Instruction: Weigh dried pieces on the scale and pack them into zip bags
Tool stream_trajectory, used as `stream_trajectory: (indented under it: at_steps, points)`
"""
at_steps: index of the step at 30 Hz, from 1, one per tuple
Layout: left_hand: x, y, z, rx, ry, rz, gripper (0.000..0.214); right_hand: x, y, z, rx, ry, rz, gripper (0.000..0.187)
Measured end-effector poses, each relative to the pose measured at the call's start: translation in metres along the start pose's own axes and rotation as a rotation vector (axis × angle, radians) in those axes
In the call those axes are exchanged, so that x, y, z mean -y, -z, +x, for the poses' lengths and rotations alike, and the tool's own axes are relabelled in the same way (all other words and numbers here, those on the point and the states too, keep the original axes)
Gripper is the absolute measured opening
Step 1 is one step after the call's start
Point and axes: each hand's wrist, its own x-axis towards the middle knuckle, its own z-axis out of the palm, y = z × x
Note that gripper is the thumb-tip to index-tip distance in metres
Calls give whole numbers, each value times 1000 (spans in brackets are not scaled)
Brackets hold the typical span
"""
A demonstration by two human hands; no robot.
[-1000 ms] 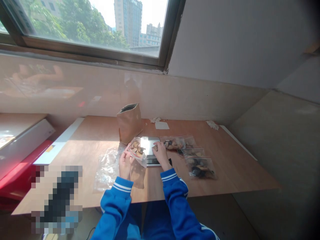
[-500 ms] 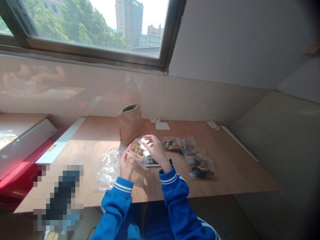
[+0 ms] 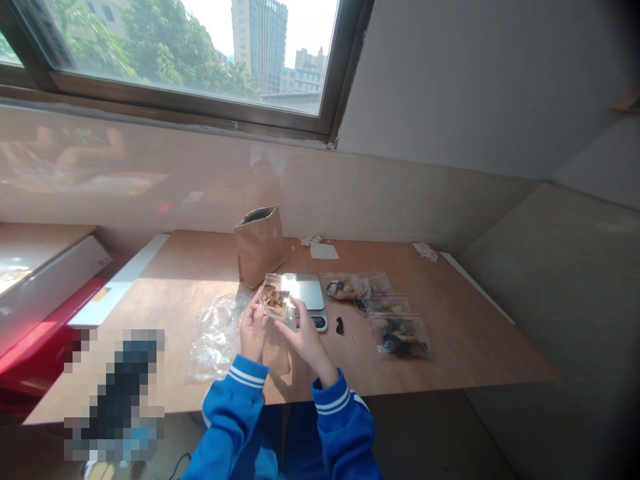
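The small clear bag was held up just above the near left corner of the scale, between both hands. It held a few brown and dark pieces, which looked like dried slices, though the view was too small to be sure. The left hand had its fingers curled shut on the bag's left edge. The right hand reached up from below, thumb and fingertips pinched on the bag's near right edge.

Behind the bag stood a brown paper bag, upright with its mouth open and a dark inside. To the right of the scale lay three filled clear bags: one just beside the scale's far corner, a second nearer, and a third nearest, with dark and pale pieces in it. One loose dark piece lay on the table between the scale and these bags. Left of the hands lay a heap of empty clear bags.

The table's near edge ran close under the blue sleeves, and its far edge met the tiled wall below the window. A white slip and a crumpled scrap sat near that far edge. Bare wood lay open on the far left, around the sunlit patch, and on the right past the filled bags toward the table's right edge.
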Motion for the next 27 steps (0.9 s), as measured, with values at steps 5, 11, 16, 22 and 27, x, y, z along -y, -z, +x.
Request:
stream_trajectory:
  at_steps: [5, 11, 16, 22, 27]
  points:
    - [-9, -1, -5, 65, -117, 225, 27, 19, 0, 4, -48, 22, 80, 22]
    - [-9, 16, 11, -91, -85, 229, 48, 22, 7, 3, -137, -103, 432, 26]
    - [4, 29, 13, 81, 323, 54, 65, 18, 6, 3, -182, -144, 624, 34]
    - [3, 1, -13, 157, 360, -166, 56, 11, 0, -2, -90, -122, 577, 33]
    - [-4, -5, -11, 117, 319, -145, 48, 10, 9, -7, -46, -94, 514, 35]
